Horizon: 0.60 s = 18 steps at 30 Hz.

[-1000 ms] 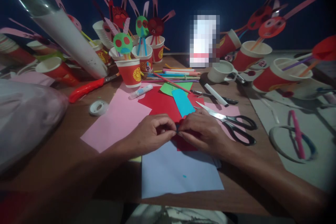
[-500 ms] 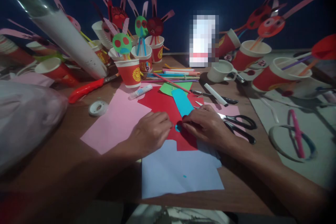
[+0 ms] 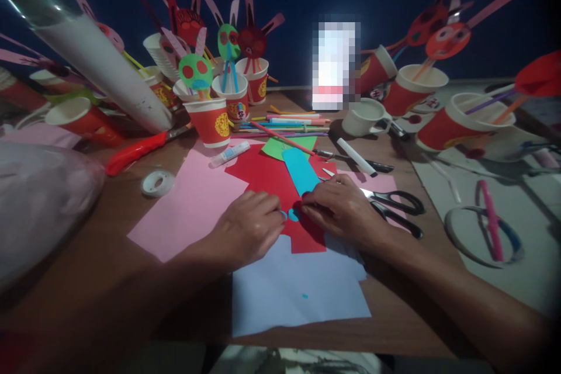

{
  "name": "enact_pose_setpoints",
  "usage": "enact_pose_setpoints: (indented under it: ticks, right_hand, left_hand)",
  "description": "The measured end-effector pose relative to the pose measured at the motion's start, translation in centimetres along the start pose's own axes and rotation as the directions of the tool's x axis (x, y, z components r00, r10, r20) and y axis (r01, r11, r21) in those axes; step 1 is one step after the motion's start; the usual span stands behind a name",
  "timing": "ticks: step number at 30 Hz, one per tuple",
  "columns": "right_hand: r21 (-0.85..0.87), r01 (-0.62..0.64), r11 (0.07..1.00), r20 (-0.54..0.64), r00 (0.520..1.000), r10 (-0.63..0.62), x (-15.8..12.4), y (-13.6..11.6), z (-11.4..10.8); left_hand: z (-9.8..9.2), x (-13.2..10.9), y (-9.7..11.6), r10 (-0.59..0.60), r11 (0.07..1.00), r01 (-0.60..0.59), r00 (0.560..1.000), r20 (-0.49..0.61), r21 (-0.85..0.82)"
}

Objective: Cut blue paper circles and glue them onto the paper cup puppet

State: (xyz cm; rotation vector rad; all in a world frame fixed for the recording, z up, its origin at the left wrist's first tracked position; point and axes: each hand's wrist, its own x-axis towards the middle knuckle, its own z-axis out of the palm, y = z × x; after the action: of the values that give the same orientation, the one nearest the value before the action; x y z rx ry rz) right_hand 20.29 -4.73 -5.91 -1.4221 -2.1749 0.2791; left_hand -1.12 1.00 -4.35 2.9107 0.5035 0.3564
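Observation:
My left hand (image 3: 252,225) is curled over the red paper (image 3: 269,181), its thumb and fingers pinched together. At those fingertips shows the edge of a small blue paper piece (image 3: 284,215). Beside it, a small blue paper circle (image 3: 293,214) lies against the fingertips of my right hand (image 3: 335,204), which are also closed; my fingers hide part of it. A blue paper strip (image 3: 300,170) runs from under my right hand towards the green paper (image 3: 272,151). Black-handled scissors (image 3: 398,204) lie just right of that hand, blades partly covered by it.
Pink paper (image 3: 188,204) lies left, pale blue paper (image 3: 298,304) in front. A glue stick (image 3: 230,153), tape roll (image 3: 158,183), red-handled cutter (image 3: 135,152) and white mug (image 3: 366,117) surround the work. Red paper cups (image 3: 208,123) with paper-faced figures stand behind; a plastic bag (image 3: 48,204) sits left.
My hands have moved slightly apart, and the small blue piece at my left fingertips now shows beside the circle. The whole view has shifted slightly.

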Motion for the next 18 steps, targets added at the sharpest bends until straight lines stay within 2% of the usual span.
enact_pose_setpoints:
  ticks: [7, 13, 18]
  right_hand:
    - [0.004, 0.018, 1.0, -0.024, 1.0, -0.018, 0.0, 0.0, -0.2]
    - [0.074, -0.043, 0.996, -0.16, 0.986, 0.055, 0.0, 0.2, -0.9]
    - [0.045, -0.141, 0.989, -0.269, 0.952, 0.148, 0.2, 1.3, -2.2]
  left_hand:
    - [-1.1, 0.2, 0.1, -0.023, 0.996, 0.028, 0.998, 0.056, -0.085]
    - [-1.6, 0.5, -0.3, -0.076, 0.972, 0.086, 0.996, 0.056, -0.218]
    - [-1.9, 0.4, -0.6, -0.1, 0.96, 0.112, 0.993, 0.06, -0.256]
